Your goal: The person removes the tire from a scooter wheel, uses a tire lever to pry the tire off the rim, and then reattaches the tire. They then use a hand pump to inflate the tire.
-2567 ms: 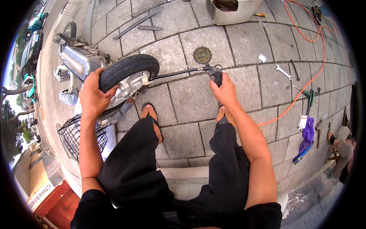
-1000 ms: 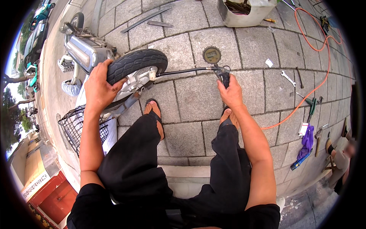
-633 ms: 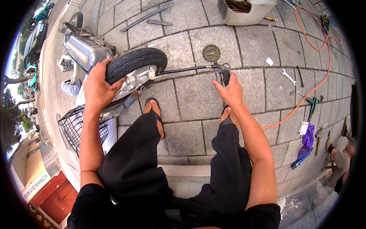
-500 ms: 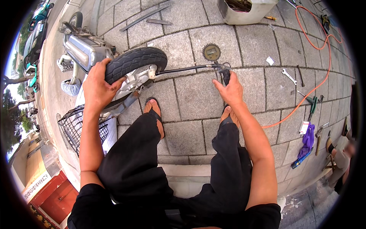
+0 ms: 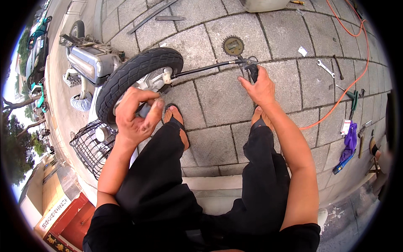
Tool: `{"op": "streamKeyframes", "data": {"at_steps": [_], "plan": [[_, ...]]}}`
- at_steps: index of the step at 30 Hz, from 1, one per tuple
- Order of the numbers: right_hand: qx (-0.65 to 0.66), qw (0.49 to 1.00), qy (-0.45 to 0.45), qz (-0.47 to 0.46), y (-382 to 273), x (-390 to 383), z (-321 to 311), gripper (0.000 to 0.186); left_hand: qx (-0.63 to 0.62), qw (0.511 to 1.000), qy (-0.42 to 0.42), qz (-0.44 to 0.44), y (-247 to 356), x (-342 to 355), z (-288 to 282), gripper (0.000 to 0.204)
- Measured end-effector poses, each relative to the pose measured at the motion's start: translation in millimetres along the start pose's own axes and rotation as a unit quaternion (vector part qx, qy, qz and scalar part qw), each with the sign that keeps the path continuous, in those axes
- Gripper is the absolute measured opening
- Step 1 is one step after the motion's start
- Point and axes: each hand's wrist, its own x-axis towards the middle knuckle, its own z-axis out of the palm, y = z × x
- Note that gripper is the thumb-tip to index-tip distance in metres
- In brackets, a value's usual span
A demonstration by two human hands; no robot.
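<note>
1. Head view: my left hand sat at the near side of the scooter tyre, fingers curled loosely, half open, palm twd me. Fingertips looked to touch the rim area; couldn't tell if they pinched anything.
2. My right hand was wrapped closed round the grip of the tyre inflator gun, thumb side twd the wheel.
3. The inflator's round pressure gauge lay face up on the paving just beyond the gun. Its black hose ran left from the gun to the wheel hub, ending at the valve side of the rim.
4. Wheel belonged to a small scooter lying on its side on the grey paving slabs, left of centre. A wire basket lay near it, just left of my left knee.
5. I was seated, black trousers, feet in flip-flops betw. the wheel & the gun.
6. Far right: orange air hose curved across the slabs, w/ a spanner & a purple rag nearby, well apart from my hands.
</note>
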Motion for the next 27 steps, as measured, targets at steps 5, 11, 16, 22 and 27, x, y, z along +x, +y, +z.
{"op": "streamKeyframes", "data": {"at_steps": [5,11,16,22,27], "plan": [[0.008,1.0,0.008,-0.004,-4,-2,-1,0.092,-0.272,0.84,-0.111,-0.457,-42,-3,91,0.081],[-0.007,1.0,0.009,0.021,-10,-3,0,0.086,-0.281,0.837,0.038,-0.469,-73,2,123,0.078],[0.015,0.999,0.002,0.03,-9,-5,-3,0.086,-0.23,0.862,0.008,-0.451,-78,15,128,0.065],[0.014,0.999,0.017,0.031,-14,-5,-7,0.086,-0.191,0.857,0.011,-0.478,-86,16,133,0.039],[0.029,1.0,0.007,0.006,-13,2,-18,0.085,-0.31,0.814,-0.005,-0.492,-87,10,123,0.037]]}}
